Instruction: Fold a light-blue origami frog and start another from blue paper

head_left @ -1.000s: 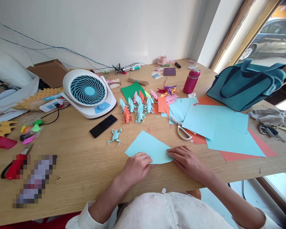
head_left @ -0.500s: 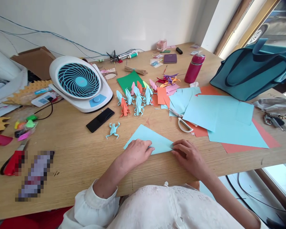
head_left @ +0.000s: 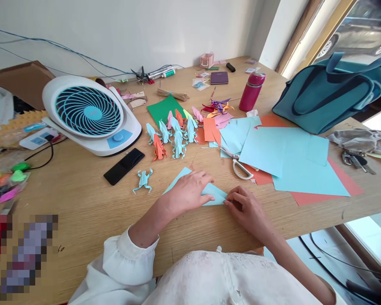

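A light blue sheet of paper (head_left: 216, 197), folded into a triangle, lies on the table in front of me. My left hand (head_left: 192, 191) rests flat across its middle with the fingers spread, covering much of the sheet. At the right corner of the paper, the fingertips of my right hand (head_left: 244, 204) pinch the tip. A light blue origami frog (head_left: 143, 180) lies to the left of the sheet. Behind it stands a group of folded paper frogs (head_left: 178, 144), mostly light blue with some orange and pink ones.
White-handled scissors (head_left: 241, 169) lie beside loose blue sheets (head_left: 307, 178) on the right. A white fan (head_left: 93, 114) and a black phone (head_left: 123, 166) are on the left. Farther back stand a magenta bottle (head_left: 252, 91) and a teal bag (head_left: 324, 93).
My left hand has moved right and up over the folded sheet, hiding more of it. My right hand keeps its pinch at the corner. The view has turned slightly.
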{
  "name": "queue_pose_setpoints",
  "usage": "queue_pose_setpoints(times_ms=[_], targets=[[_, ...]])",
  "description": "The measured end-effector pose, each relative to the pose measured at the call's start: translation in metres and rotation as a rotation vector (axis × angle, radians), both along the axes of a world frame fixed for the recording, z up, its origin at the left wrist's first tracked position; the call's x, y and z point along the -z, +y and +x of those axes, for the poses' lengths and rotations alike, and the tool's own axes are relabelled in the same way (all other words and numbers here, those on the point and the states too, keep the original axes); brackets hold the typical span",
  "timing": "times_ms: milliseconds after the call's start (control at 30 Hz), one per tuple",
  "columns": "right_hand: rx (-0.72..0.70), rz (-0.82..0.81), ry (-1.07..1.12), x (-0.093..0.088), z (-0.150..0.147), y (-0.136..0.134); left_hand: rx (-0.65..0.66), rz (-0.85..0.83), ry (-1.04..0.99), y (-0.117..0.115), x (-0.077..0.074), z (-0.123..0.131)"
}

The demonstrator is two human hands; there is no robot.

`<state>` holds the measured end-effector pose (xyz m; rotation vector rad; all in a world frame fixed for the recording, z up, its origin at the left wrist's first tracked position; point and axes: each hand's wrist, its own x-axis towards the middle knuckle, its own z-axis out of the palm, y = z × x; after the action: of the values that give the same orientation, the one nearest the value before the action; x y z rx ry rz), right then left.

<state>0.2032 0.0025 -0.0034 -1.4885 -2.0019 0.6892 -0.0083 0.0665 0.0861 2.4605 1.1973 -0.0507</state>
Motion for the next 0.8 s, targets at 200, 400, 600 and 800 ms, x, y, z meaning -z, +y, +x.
queue_pose_setpoints(times_ms=[200, 400, 600, 800], targets=[[0.024, 0.001, 0.045, -0.004, -0.002, 0.004, 0.113, -0.104, 0.094, 0.019, 0.003, 0.011], [0.059, -0.003, 0.199, -0.008, -0.002, 0.007, 0.169, -0.247, 0.018, 0.04, 0.009, 0.004], [-0.033, 0.022, 0.305, -0.012, -0.005, 0.011, 0.338, -0.367, 0.024, 0.056, 0.012, 0.005], [-0.185, 0.059, 0.312, -0.015, -0.002, 0.011, 0.428, -0.436, 0.079, 0.06, 0.005, 0.015]])
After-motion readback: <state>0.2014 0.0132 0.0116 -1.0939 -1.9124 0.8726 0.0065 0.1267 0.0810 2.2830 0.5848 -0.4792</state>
